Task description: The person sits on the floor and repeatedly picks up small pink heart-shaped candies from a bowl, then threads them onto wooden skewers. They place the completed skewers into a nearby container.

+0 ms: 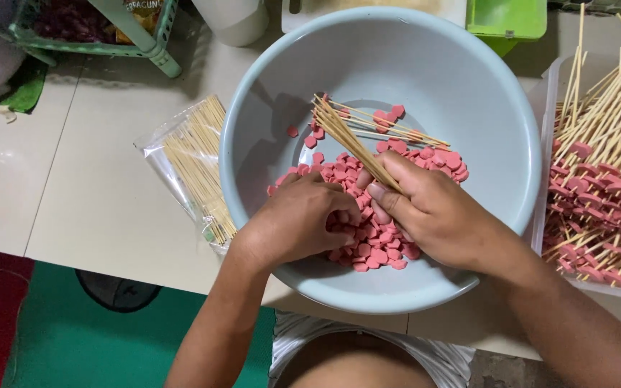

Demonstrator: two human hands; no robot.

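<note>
Both my hands down in the bowl of pink slices

My right hand (425,208) is clenched round a bundle of thin bamboo sticks (350,140) that fan up and away from my thumb, pale and straight. My left hand (300,219) curls fingers-down on the heap of pink sausage slices (379,248); whether it pinches one I cannot tell. The slices are small, round, flat and rosy, heaped under both hands in the pale blue bowl (468,93). Left of my left hand lies a clear bag of sticks (192,165) on the tabletop (73,194); right of my right hand sits a tray of finished skewers (601,194).
</note>
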